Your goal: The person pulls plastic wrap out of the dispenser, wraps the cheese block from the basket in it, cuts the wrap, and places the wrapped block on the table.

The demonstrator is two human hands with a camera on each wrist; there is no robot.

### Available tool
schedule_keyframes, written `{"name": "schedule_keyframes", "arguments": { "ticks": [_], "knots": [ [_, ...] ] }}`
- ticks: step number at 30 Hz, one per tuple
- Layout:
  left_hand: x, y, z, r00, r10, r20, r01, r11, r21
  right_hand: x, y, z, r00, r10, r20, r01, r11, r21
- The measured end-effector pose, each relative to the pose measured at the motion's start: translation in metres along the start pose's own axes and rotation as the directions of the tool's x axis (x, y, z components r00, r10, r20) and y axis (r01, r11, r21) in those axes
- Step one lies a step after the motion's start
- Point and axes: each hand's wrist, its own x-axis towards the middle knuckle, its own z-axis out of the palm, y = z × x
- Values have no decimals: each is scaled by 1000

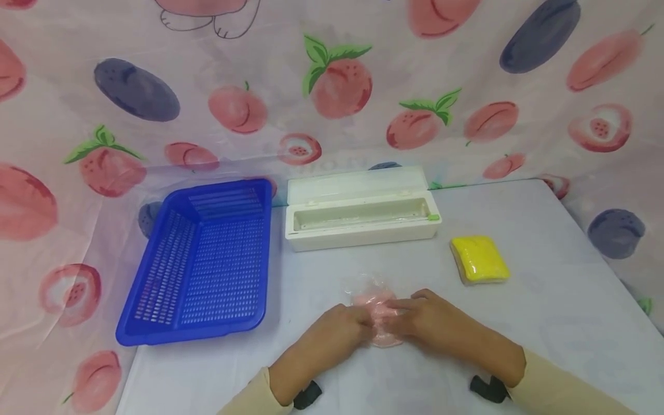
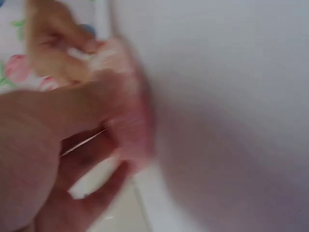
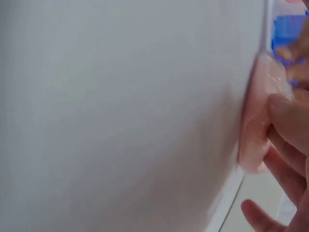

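A soft pink packet (image 1: pixel 377 300) in clear, crinkled plastic lies on the white table between both hands. My left hand (image 1: pixel 339 334) holds its left side; in the left wrist view the thumb and fingers close on the pink packet (image 2: pixel 128 106), though the picture is blurred. From the other side my right hand (image 1: pixel 427 320) grips it, its fingers reaching over the top in the head view. The right wrist view has the thumb against the pink packet (image 3: pixel 258 116) and the other fingers beside it. Part of the packet is hidden under the fingers.
A blue plastic basket (image 1: pixel 263 253) stands at the left. At the back is a long white box (image 1: pixel 363 235) with its lid raised. To the right lies a yellow wrapped packet (image 1: pixel 479 259). A fruit-print cloth (image 1: pixel 363 138) hangs behind the table.
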Motion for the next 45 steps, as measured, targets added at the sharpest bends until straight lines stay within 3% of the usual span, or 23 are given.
{"name": "schedule_keyframes", "arguments": {
  "ticks": [2, 6, 9, 10, 12, 13, 15, 18, 23, 30, 35, 38, 42, 45],
  "knots": [
    [-2, 0, -5, 998, -26, 52, 31, 996, -87, -3, 3, -4, 1000, -4, -1, 4, 999, 38],
    [-2, 2, -8, 993, -79, 86, 92, 982, -163, -9, 8, -18, 996, 89, -2, -88, 988, 124],
    [2, 3, -7, 999, -20, 32, 19, 998, 59, -12, 9, -26, 989, 149, -27, -143, 979, 145],
    [4, 3, -6, 1000, 14, 6, -15, 984, 175, -13, 8, -28, 986, 163, -32, -156, 976, 153],
    [7, 4, -6, 997, 69, -43, -49, 929, 368, -13, 8, -29, 985, 168, -45, -159, 975, 154],
    [9, 4, -5, 996, 68, -61, -36, 908, 418, -14, 7, -30, 984, 170, -46, -161, 975, 154],
    [11, 6, -4, 996, 24, -82, 13, 906, 422, -14, 6, -30, 984, 175, -43, -166, 973, 162],
    [12, 8, -4, 997, -53, -57, 70, 936, 344, -15, 6, -29, 985, 171, -36, -163, 972, 169],
    [11, 8, -11, 988, -145, 54, 133, 974, 186, -16, 6, -32, 982, 189, -15, -184, 967, 178],
    [8, 4, -17, 969, -185, 166, 184, 983, 19, -15, 5, -35, 985, 173, -25, -167, 971, 170],
    [6, 6, -9, 959, -254, 123, 270, 952, -141, -14, 3, -33, 988, 150, -23, -143, 971, 190],
    [7, 8, -3, 946, -315, 74, 323, 904, -280, -13, 3, -32, 992, 128, -3, -124, 969, 212],
    [9, 9, 4, 925, -380, 15, 352, 839, -415, -12, 2, -28, 987, 110, 119, -132, 972, 196],
    [6, 9, 7, 922, -385, -36, 333, 839, -431, -12, -1, -22, 978, 99, 181, -120, 987, 107]
  ]
}}
